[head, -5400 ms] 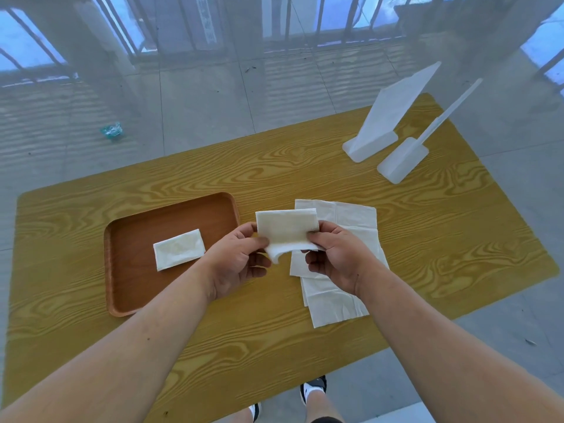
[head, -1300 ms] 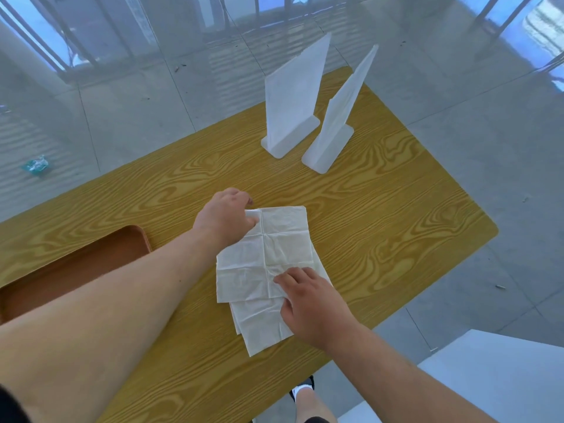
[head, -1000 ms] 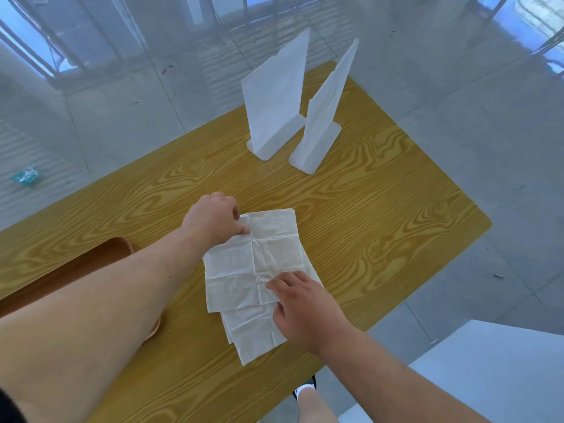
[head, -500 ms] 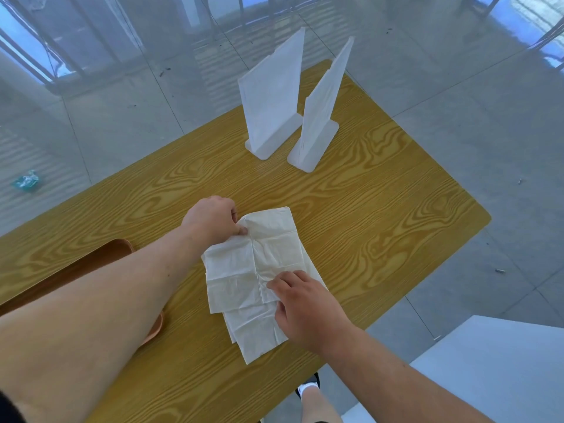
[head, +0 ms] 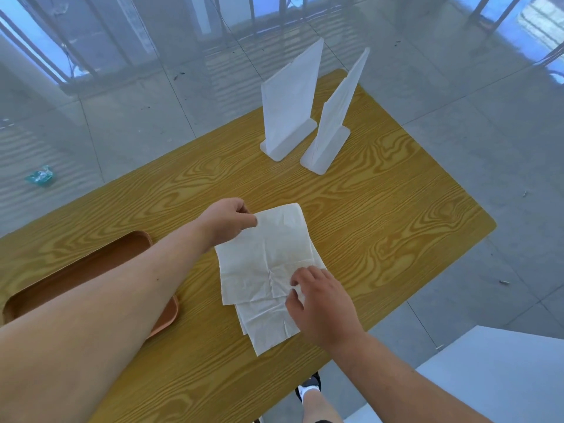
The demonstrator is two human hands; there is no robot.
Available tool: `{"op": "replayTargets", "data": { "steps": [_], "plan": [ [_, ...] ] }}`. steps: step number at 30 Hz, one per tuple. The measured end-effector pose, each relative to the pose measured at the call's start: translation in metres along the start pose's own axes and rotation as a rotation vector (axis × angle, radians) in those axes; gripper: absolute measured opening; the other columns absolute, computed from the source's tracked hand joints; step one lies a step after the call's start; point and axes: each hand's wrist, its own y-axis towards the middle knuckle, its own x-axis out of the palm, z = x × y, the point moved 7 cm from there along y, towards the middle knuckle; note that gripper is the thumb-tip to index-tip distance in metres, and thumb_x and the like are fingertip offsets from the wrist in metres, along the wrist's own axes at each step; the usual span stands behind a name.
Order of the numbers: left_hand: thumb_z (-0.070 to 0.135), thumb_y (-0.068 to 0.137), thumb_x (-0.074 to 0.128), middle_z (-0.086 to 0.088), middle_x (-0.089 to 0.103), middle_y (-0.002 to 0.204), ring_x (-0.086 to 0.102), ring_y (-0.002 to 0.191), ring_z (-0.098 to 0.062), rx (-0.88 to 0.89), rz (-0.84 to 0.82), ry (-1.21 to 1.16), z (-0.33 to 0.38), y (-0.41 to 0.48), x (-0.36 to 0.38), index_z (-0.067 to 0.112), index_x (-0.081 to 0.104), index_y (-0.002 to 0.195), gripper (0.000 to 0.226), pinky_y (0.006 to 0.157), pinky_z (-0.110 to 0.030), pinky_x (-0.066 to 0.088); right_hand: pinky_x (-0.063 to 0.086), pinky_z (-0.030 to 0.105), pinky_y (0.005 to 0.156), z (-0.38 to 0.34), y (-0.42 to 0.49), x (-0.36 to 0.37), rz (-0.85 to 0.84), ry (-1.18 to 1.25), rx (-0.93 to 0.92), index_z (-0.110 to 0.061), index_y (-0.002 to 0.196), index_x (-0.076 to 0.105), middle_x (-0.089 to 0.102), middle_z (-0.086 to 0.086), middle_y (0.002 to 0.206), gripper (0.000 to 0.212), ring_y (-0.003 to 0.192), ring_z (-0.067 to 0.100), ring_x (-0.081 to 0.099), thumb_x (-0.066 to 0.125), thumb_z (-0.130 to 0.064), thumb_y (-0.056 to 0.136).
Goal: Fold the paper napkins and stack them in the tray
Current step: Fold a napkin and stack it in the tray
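My left hand (head: 227, 219) pinches the top napkin (head: 268, 257) at its far corner; my right hand (head: 320, 303) lies flat, fingers spread, pinning its near edge. It looks limp and tearable, so I'd lift by corners.

Left forearm (head: 100, 303) hides most of tray (head: 76, 270); lower napkins (head: 268, 325) mostly covered by top one.

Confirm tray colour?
Reddish-brown tray, plain with no pattern, partly hidden by the left forearm; head view, the only one.
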Motion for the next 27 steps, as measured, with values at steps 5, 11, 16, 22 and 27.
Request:
{"op": "replayTargets", "data": {
  "steps": [5, 11, 16, 22, 27],
  "plan": [
    [0.025, 0.088, 0.067, -0.009, 0.068, 0.092, 0.064, 0.082, -0.027, -0.176, -0.218, -0.73, -0.017, -0.046, 0.001, 0.016, 0.07, 0.089, 0.009, 0.078, -0.04, 0.048, 0.037, 0.027, 0.046, 0.016, -0.004, 0.008, -0.063, 0.157, 0.317, -0.028, 0.071, 0.053, 0.055, -0.007, 0.058, 0.039, 0.048, 0.007, 0.046, 0.052, -0.057, 0.096],
    [0.025, 0.09, 0.053, -0.01, 0.078, 0.09, 0.076, 0.081, -0.027, -0.176, -0.242, -1.231, -0.045, -0.083, -0.005, 0.004, 0.08, 0.077, 0.037, 0.073, -0.035, 0.063, 0.064, 0.044, 0.079, 0.011, 0.015, 0.023, -0.033, 0.725, 0.622, -0.016, 0.103, 0.062, 0.073, 0.004, 0.093, 0.035, 0.082, 0.022, 0.072, 0.065, -0.051, 0.097],
    [0.023, 0.087, 0.055, -0.017, 0.077, 0.108, 0.075, 0.096, -0.034, -0.145, -0.184, -1.591, -0.081, -0.11, -0.01, -0.002, 0.08, 0.097, 0.036, 0.092, -0.041, 0.061, 0.057, 0.038, 0.1, -0.035, 0.031, 0.057, -0.314, 1.202, 0.71, -0.014, 0.125, 0.056, 0.067, 0.013, 0.128, 0.06, 0.119, 0.026, 0.068, 0.071, -0.061, 0.091],
    [0.018, 0.082, 0.062, -0.001, 0.056, 0.104, 0.052, 0.119, -0.022, -0.091, -0.111, -1.843, -0.101, -0.131, -0.027, 0.018, 0.055, 0.098, 0.018, 0.114, -0.041, 0.041, 0.041, 0.053, 0.119, -0.109, 0.034, 0.084, -0.681, 1.47, 0.655, -0.012, 0.153, 0.046, 0.061, 0.014, 0.15, 0.098, 0.138, 0.029, 0.059, 0.062, -0.078, 0.083],
    [0.017, 0.084, 0.06, -0.018, 0.076, 0.105, 0.075, 0.095, -0.039, -0.002, -0.176, -1.812, -0.102, -0.149, -0.043, 0.002, 0.075, 0.104, 0.03, 0.092, -0.052, 0.059, 0.059, 0.041, 0.092, -0.147, 0.044, 0.081, -0.756, 1.536, 0.62, -0.012, 0.144, 0.062, 0.065, 0.01, 0.145, 0.063, 0.127, 0.028, 0.066, 0.063, -0.054, 0.098]
  ]
}}
